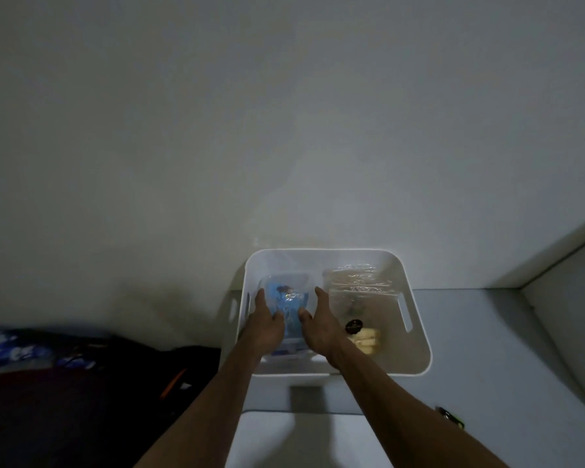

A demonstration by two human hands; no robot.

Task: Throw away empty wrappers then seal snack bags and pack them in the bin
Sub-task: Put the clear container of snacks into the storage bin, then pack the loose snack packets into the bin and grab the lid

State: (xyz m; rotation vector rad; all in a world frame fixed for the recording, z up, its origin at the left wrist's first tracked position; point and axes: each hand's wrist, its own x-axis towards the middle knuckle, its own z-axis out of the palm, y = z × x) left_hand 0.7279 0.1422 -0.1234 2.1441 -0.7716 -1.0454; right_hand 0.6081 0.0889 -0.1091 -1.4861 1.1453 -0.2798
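Note:
A white bin point(416, 336) with side handle slots stands on a pale table point(470, 332) against the wall. In its left half lies a blue snack bag point(286, 297) in clear plastic. My left hand point(264, 327) and my right hand point(321, 329) flank the bag inside the bin, fingers straight along its sides and thumbs touching its top. The bin's right half holds clear snack bags point(358, 285). Nearer me, a bag with a dark round label point(354, 325) holds pale yellow pieces.
A dark bag with an orange strip point(169, 376) lies left of the table, and a blue patterned item point(0, 349) sits at the far left. A small dark object with green point(450, 417) rests on the table's right. A raised ledge point(561, 265) borders the right side.

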